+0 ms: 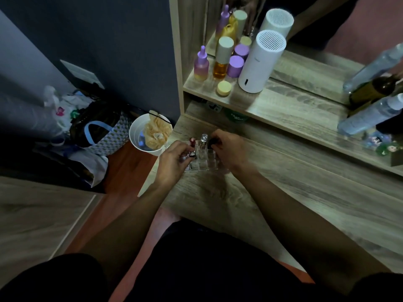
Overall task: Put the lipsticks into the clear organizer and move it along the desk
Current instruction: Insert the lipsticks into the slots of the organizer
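The clear organizer (206,163) sits on the wooden desk (283,192) near its left end. A red-capped lipstick (192,141) and a silver-capped lipstick (204,138) stand upright in its back slots. My left hand (174,160) pinches a dark lipstick (192,154) with a silver end at the organizer's left side. My right hand (229,149) grips a black lipstick (212,143) over the organizer's back right slots. My fingers hide parts of both held lipsticks.
A shelf above the desk holds purple and amber bottles (220,62), a yellow jar (223,88) and a white cylinder (259,62) before a mirror. Clear bottles (368,114) lie at the right. A white bin (148,136) and bags (102,136) stand on the floor to the left.
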